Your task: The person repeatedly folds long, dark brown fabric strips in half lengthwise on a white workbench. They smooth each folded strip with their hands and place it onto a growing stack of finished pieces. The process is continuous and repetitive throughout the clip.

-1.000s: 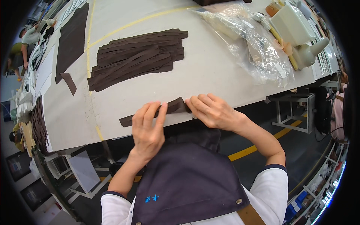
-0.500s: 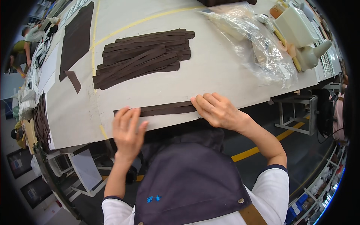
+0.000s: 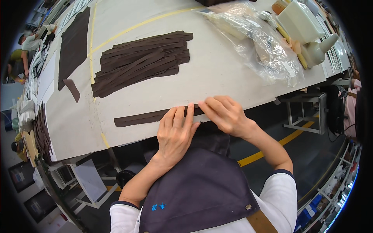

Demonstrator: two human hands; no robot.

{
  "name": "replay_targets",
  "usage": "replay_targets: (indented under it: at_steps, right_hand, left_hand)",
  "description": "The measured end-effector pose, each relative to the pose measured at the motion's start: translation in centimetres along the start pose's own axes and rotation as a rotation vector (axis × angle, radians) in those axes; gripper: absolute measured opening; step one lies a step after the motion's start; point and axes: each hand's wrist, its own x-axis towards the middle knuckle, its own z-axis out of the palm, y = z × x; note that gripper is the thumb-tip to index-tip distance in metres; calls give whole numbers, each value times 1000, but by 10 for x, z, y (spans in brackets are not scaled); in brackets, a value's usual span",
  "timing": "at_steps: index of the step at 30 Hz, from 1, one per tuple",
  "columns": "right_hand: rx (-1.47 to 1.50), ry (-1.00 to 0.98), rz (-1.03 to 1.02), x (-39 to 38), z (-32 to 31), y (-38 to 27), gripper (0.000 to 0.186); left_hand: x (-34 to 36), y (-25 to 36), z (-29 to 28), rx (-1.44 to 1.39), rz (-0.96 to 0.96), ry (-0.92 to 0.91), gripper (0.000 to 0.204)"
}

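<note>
A folded dark brown fabric strip (image 3: 140, 118) lies along the near edge of the table. My left hand (image 3: 175, 132) rests on its right part, fingers stretched out and pressing from above. Right beside it, my right hand (image 3: 227, 118) pinches the strip's right end between thumb and fingers; that end is partly hidden by the hand. Farther back lies a pile of similar brown strips (image 3: 140, 64), stacked loosely with a few crossing on top.
A brown fabric panel (image 3: 74, 46) and a short loose piece (image 3: 71, 90) lie at the left. Crumpled clear plastic (image 3: 260, 50), a white container (image 3: 301, 21) and a pale squeeze bottle (image 3: 316, 52) occupy the back right. More strips (image 3: 40, 128) hang farther left. Other people work at the far left.
My left hand has slid right along the strip, from its left end to beside my right hand. The right hand stays at the right end. The view has shifted slightly.
</note>
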Motion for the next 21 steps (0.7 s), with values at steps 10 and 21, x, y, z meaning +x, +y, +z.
replay_targets:
  at_steps: [10, 21]
  right_hand:
    - [-76, 21, 121, -20, 6, -20, 29]
    - [12, 87, 257, -25, 8, -24, 34]
  left_hand:
    - [16, 2, 8, -114, 94, -3, 47]
    - [11, 2, 17, -32, 145, 28, 49]
